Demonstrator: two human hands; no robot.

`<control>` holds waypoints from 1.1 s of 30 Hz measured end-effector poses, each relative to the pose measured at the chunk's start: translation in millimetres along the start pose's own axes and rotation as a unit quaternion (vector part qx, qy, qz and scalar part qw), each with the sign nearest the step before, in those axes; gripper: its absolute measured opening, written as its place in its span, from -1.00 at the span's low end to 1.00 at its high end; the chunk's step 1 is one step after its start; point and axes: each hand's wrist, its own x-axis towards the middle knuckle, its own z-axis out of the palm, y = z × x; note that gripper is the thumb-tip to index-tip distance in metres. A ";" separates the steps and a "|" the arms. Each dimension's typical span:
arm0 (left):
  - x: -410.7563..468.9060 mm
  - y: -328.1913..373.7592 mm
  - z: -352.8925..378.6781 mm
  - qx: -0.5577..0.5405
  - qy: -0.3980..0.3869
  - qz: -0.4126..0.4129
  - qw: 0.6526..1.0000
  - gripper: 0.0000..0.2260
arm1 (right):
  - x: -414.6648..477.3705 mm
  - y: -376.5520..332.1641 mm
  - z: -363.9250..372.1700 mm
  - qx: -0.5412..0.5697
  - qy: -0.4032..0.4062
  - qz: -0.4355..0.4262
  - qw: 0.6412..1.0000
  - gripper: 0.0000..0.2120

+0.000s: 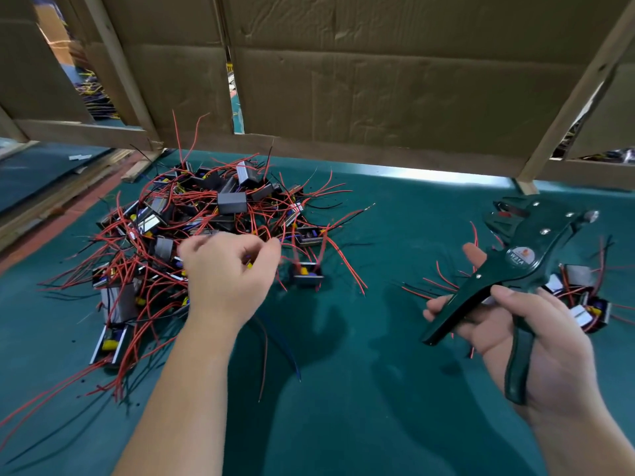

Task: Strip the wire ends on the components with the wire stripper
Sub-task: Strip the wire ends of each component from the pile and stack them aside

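1. Lower down, open green desk (360, 407) lies between both arms; cardboard wall (378, 80) bounds the frame's top.
2. Left grip (226, 273) curls round a component (249, 266) at the pile (206, 207), centre left.
3. Right grip (556, 345) clasps the wire stripper (522, 259), right.

Round label (519, 260) on the wire stripper (531, 240) pivot: marking reads "WD1A", second character uncertain. Smaller print beneath illegible. No other legible text.
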 end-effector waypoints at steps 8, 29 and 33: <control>-1.3 11.1 7.6 0.135 0.167 0.065 0.975 -0.91 | 2.2 1.7 -0.9 -0.010 -0.006 0.012 1.000 -0.76; -9.6 25.3 33.6 -0.277 -0.014 0.040 0.960 -0.90 | 0.9 11.1 15.0 0.117 -0.034 0.167 0.978 -0.41; -9.4 32.4 31.5 -0.394 -0.065 -0.023 0.916 -0.81 | -3.5 16.8 18.1 0.130 -0.087 0.207 0.966 -0.31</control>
